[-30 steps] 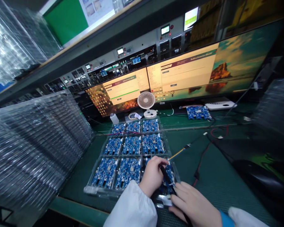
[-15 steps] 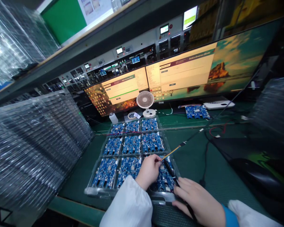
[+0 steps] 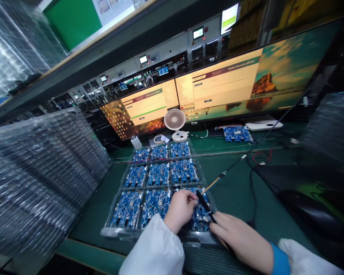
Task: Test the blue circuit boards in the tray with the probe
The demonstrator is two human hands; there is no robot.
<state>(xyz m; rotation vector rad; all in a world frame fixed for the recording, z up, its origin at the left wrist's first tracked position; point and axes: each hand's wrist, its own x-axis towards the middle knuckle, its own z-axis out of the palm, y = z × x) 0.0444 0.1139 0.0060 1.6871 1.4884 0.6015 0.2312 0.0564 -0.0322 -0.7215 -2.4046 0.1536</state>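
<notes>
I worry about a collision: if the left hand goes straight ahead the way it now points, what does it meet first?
Probably the black probe tip over the nearest-right blue circuit board; depth is unclear.

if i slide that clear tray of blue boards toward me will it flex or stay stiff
The tray looks like thin clear plastic, so it would probably flex if pulled by one corner. Its boards sit in separate pockets and should stay put. It likely slides easily on the green mat.

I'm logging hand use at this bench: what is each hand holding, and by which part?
Left hand pinches the yellow cable at its near end. Right hand holds a black probe by its rear part.
</notes>
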